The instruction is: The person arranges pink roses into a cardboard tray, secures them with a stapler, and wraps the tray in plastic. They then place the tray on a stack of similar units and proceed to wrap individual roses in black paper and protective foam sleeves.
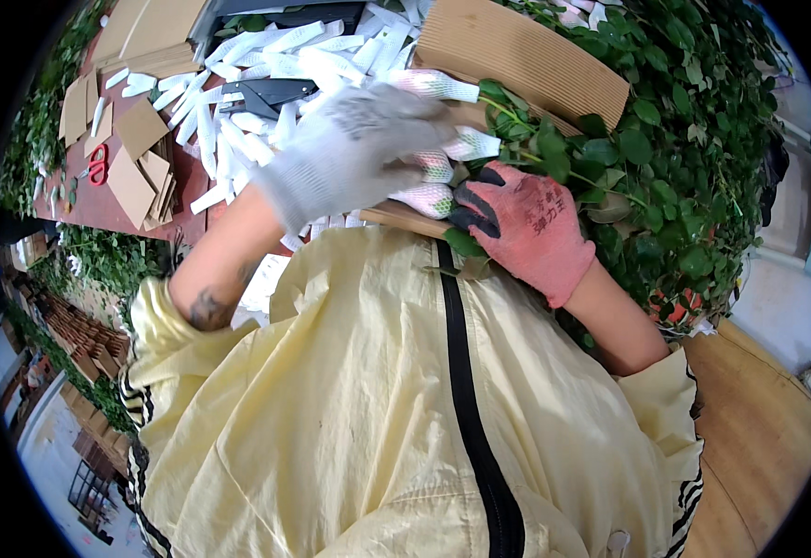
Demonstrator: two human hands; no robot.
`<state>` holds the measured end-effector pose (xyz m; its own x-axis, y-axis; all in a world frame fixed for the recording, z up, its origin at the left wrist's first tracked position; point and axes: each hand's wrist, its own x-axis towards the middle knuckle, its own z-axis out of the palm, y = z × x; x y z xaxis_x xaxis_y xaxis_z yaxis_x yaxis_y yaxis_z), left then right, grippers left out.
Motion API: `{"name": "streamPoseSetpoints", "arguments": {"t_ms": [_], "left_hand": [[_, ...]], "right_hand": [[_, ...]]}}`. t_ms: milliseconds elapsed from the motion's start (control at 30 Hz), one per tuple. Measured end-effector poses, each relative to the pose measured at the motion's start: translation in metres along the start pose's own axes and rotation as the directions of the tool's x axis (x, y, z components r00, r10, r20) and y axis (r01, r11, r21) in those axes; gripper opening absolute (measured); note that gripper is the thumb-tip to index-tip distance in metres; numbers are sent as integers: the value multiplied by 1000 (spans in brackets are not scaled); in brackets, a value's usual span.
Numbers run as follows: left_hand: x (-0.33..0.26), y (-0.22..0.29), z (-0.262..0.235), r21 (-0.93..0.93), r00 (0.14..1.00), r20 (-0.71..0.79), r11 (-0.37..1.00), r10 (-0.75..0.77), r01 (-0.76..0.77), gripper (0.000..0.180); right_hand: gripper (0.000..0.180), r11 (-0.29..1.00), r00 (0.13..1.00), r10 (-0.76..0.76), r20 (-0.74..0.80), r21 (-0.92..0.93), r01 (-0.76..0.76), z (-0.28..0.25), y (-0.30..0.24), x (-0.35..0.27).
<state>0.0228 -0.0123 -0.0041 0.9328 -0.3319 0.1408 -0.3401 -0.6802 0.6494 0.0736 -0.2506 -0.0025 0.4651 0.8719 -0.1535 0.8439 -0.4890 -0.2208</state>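
head view: white mesh sleeves (473, 145) wrap pinkish, tapered buds (436, 167) on the near side of the ribbed cardboard (517, 60). the grey-gloved left hand (364, 135) blurs over them; the pink-gloved right hand (525, 219) curls beside leafy stems (551, 153); i cannot tell what either grips.

knitted matt cloth covers the left hand (368, 135) and right hand (525, 219), the latter's dark patches rubbery-looking. mesh sleeves (432, 85) look like soft plastic; corrugated cardboard (522, 65) is ridged and matt, leaves (551, 153) faintly glossy, the jacket (359, 363) creased cloth.
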Motion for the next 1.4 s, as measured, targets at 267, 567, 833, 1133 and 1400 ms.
{"name": "streamPoseSetpoints", "arguments": {"t_ms": [267,567,833,1133,1400], "left_hand": [[-31,-7,6,164,969,173,975,-179,151,23],[-40,-40,-13,-41,965,261,999,-22,34,16],[-23,-30,8,-295,968,246,955,39,37,16],[-41,-58,-17,-96,964,265,995,29,-3,9],[-39,26,-45,67,982,28,980,-188,186,30]], "right_hand": [[42,996,997,-80,15,-33,81,9,10,-4],[22,991,990,-128,-61,-37,126,4,6,2],[15,987,985,-160,-66,-27,158,2,14,7],[23,992,988,-126,92,12,125,1,14,10],[19,985,977,-175,-123,-16,174,6,14,5]]}}
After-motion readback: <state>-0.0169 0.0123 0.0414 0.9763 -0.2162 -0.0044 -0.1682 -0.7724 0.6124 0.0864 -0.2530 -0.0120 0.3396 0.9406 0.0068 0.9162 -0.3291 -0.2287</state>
